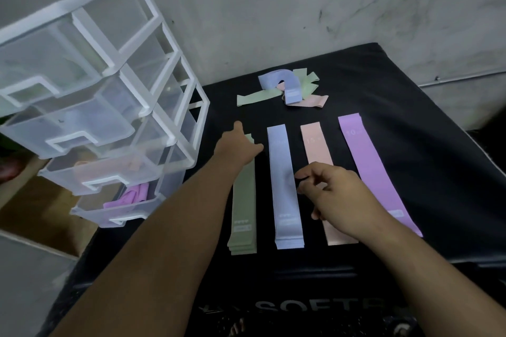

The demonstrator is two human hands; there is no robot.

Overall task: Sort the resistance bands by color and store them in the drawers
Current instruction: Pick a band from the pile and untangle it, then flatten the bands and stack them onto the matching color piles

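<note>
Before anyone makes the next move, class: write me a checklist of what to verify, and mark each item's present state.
1. One colour per stack (green stack, blue stack, pink stack, purple stack): ok.
2. Mixed pile sorted out: not ok, bands remain.
3. The drawers pulled open: ok.
4. Grip of left hand on green stack's far end: cannot tell.
5. Is right hand free: ok, fingers loosely curled, holding nothing.
</note>
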